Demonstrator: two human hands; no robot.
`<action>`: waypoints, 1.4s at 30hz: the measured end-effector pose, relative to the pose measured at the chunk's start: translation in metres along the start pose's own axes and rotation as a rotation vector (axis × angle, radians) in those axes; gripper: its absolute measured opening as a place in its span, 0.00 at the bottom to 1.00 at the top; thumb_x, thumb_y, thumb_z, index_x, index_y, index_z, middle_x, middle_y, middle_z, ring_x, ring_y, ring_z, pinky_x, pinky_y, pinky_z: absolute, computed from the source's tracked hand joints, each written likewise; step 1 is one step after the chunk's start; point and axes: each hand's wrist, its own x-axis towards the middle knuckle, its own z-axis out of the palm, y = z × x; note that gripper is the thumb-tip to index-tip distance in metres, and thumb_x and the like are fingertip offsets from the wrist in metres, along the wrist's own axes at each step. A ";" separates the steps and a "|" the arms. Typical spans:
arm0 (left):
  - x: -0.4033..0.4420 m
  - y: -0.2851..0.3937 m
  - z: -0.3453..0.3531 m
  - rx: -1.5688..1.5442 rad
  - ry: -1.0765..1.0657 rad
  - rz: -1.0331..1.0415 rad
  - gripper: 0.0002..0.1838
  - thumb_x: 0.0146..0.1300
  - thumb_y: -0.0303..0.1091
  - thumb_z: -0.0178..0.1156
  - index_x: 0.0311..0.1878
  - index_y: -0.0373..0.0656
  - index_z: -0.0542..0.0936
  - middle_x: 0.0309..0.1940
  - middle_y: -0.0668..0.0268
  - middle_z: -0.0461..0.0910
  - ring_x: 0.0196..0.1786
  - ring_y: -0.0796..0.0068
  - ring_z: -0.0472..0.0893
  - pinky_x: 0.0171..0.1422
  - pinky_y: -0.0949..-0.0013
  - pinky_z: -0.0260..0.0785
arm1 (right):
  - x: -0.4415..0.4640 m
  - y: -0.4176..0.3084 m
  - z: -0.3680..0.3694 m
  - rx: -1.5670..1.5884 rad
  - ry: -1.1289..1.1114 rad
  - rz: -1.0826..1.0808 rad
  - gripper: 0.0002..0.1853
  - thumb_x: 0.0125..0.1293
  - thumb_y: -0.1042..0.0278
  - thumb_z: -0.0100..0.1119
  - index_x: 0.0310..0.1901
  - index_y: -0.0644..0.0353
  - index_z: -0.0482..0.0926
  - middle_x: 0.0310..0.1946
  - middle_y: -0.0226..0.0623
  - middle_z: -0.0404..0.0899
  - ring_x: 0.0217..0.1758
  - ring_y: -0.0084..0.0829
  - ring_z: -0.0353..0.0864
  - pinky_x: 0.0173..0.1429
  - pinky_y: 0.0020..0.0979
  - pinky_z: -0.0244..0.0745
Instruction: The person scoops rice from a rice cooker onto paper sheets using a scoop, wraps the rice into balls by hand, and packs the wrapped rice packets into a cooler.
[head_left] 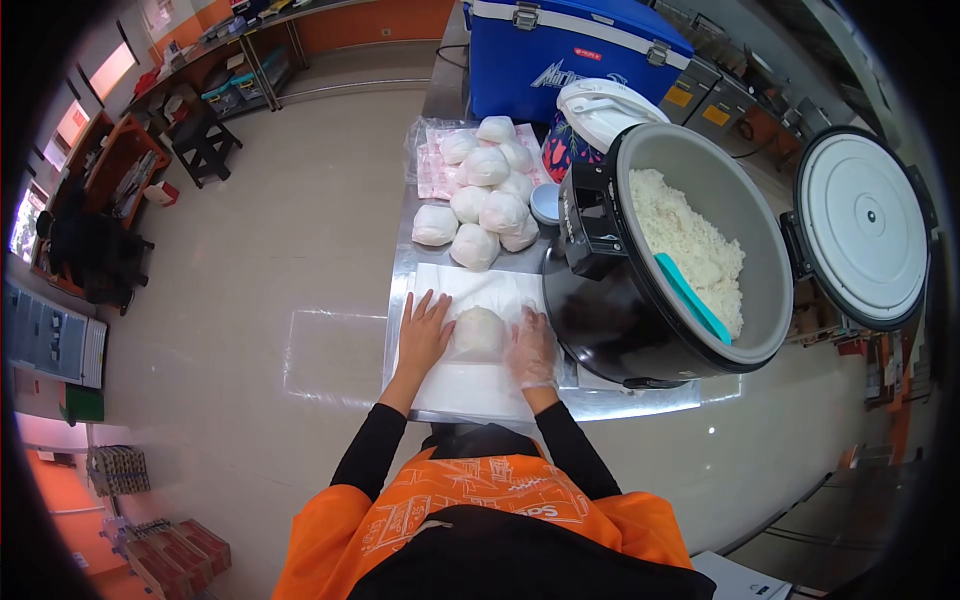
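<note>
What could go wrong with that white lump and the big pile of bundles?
Maybe two things. The white lump sits between the left hand and the gloved right hand, so pressing too hard might squash it. And the white bundles are piled on one another, so a bump might make one roll off.
</note>
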 end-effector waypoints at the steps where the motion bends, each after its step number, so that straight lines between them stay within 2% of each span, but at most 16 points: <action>1: -0.001 -0.001 -0.001 -0.004 -0.022 0.014 0.22 0.60 0.34 0.59 0.59 0.45 0.73 0.55 0.65 0.77 0.66 0.64 0.68 0.77 0.52 0.41 | -0.004 -0.010 -0.014 0.062 0.047 -0.058 0.17 0.64 0.61 0.52 0.50 0.62 0.74 0.48 0.49 0.73 0.50 0.49 0.75 0.53 0.45 0.71; 2: -0.001 -0.003 -0.002 -0.008 -0.044 0.031 0.23 0.60 0.34 0.59 0.60 0.45 0.73 0.54 0.65 0.78 0.66 0.64 0.69 0.78 0.52 0.40 | -0.007 -0.019 -0.026 0.123 0.095 -0.115 0.18 0.63 0.63 0.52 0.51 0.62 0.74 0.50 0.49 0.71 0.53 0.49 0.73 0.56 0.44 0.70; 5: 0.004 -0.008 -0.010 -0.079 -0.060 0.057 0.25 0.59 0.36 0.61 0.60 0.44 0.72 0.51 0.63 0.79 0.60 0.64 0.74 0.73 0.53 0.50 | -0.023 -0.037 -0.050 0.231 -0.117 -0.198 0.18 0.62 0.66 0.53 0.53 0.61 0.74 0.53 0.48 0.71 0.56 0.49 0.70 0.60 0.44 0.66; 8: 0.024 -0.001 -0.023 -0.469 -0.233 -0.240 0.28 0.55 0.40 0.64 0.60 0.44 0.72 0.48 0.63 0.80 0.54 0.64 0.76 0.63 0.54 0.62 | -0.031 -0.037 -0.034 0.167 -0.224 -0.345 0.21 0.62 0.66 0.53 0.56 0.61 0.73 0.56 0.47 0.70 0.60 0.49 0.66 0.65 0.44 0.62; 11: 0.054 -0.004 -0.017 -0.423 -0.225 -0.189 0.33 0.51 0.43 0.67 0.61 0.45 0.72 0.46 0.63 0.80 0.51 0.62 0.77 0.53 0.55 0.67 | -0.038 -0.028 -0.010 0.129 -0.222 -0.405 0.23 0.62 0.65 0.51 0.59 0.59 0.71 0.62 0.46 0.66 0.65 0.48 0.62 0.69 0.44 0.58; 14: 0.073 -0.023 0.015 -0.129 -0.252 0.049 0.31 0.48 0.44 0.68 0.58 0.51 0.75 0.47 0.64 0.79 0.51 0.62 0.76 0.54 0.59 0.66 | -0.039 -0.024 0.000 0.120 -0.221 -0.427 0.24 0.62 0.65 0.51 0.61 0.57 0.70 0.64 0.45 0.64 0.67 0.47 0.61 0.71 0.44 0.56; 17: 0.100 -0.021 0.003 -0.013 -0.650 0.089 0.24 0.45 0.42 0.69 0.50 0.54 0.80 0.50 0.64 0.77 0.51 0.61 0.75 0.54 0.60 0.64 | -0.037 -0.025 -0.003 0.122 -0.240 -0.406 0.24 0.62 0.65 0.51 0.61 0.56 0.70 0.65 0.43 0.63 0.67 0.47 0.61 0.71 0.43 0.56; 20: 0.110 -0.004 -0.022 0.093 -0.547 0.182 0.20 0.42 0.40 0.69 0.44 0.56 0.82 0.46 0.67 0.80 0.52 0.64 0.74 0.55 0.60 0.63 | -0.035 -0.025 -0.001 0.176 -0.242 -0.333 0.24 0.62 0.64 0.52 0.61 0.55 0.70 0.65 0.41 0.64 0.66 0.46 0.62 0.70 0.43 0.58; 23: 0.112 -0.001 -0.019 -0.100 -0.446 0.177 0.15 0.44 0.37 0.69 0.39 0.54 0.83 0.39 0.69 0.82 0.50 0.66 0.77 0.54 0.61 0.64 | -0.036 -0.029 -0.005 0.166 -0.254 -0.277 0.23 0.63 0.64 0.51 0.61 0.54 0.71 0.65 0.41 0.65 0.66 0.46 0.63 0.69 0.42 0.60; 26: 0.114 -0.003 -0.011 -0.242 -0.506 0.099 0.08 0.47 0.36 0.68 0.33 0.50 0.84 0.32 0.68 0.83 0.43 0.65 0.80 0.50 0.60 0.68 | -0.038 -0.020 0.015 0.124 -0.146 -0.325 0.22 0.65 0.63 0.50 0.61 0.53 0.71 0.64 0.42 0.66 0.67 0.45 0.63 0.67 0.43 0.63; 30: 0.102 0.005 -0.034 -0.284 -0.470 0.229 0.04 0.49 0.34 0.66 0.29 0.48 0.85 0.29 0.65 0.83 0.36 0.63 0.81 0.43 0.61 0.72 | -0.040 -0.017 0.022 0.123 -0.131 -0.304 0.21 0.67 0.63 0.49 0.61 0.52 0.71 0.65 0.41 0.65 0.68 0.43 0.64 0.64 0.43 0.66; 33: 0.085 0.015 -0.050 -0.232 -0.438 0.371 0.05 0.51 0.34 0.65 0.31 0.48 0.85 0.27 0.68 0.81 0.34 0.65 0.81 0.38 0.63 0.72 | -0.038 -0.018 0.024 0.102 0.022 -0.366 0.17 0.67 0.62 0.49 0.57 0.52 0.74 0.58 0.37 0.73 0.61 0.42 0.72 0.58 0.42 0.71; 36: 0.061 0.021 -0.043 -0.018 -0.287 0.532 0.04 0.53 0.34 0.63 0.30 0.47 0.84 0.28 0.68 0.80 0.34 0.65 0.80 0.39 0.63 0.72 | -0.034 -0.023 0.011 0.198 -0.130 -0.221 0.13 0.66 0.64 0.53 0.51 0.54 0.76 0.47 0.38 0.78 0.50 0.44 0.78 0.51 0.41 0.73; 39: 0.042 0.028 -0.045 -0.127 -0.268 0.354 0.05 0.55 0.33 0.60 0.30 0.45 0.83 0.29 0.67 0.77 0.37 0.66 0.79 0.41 0.63 0.71 | -0.033 -0.024 0.009 0.475 0.064 -0.199 0.15 0.60 0.63 0.61 0.47 0.58 0.77 0.39 0.40 0.78 0.42 0.45 0.79 0.47 0.41 0.73; 42: 0.030 0.032 -0.044 -0.156 -0.209 0.292 0.05 0.55 0.32 0.59 0.30 0.44 0.83 0.29 0.65 0.76 0.36 0.67 0.78 0.42 0.64 0.71 | -0.030 -0.015 0.019 0.419 0.131 0.005 0.20 0.54 0.62 0.68 0.45 0.62 0.76 0.40 0.44 0.78 0.42 0.45 0.78 0.46 0.40 0.73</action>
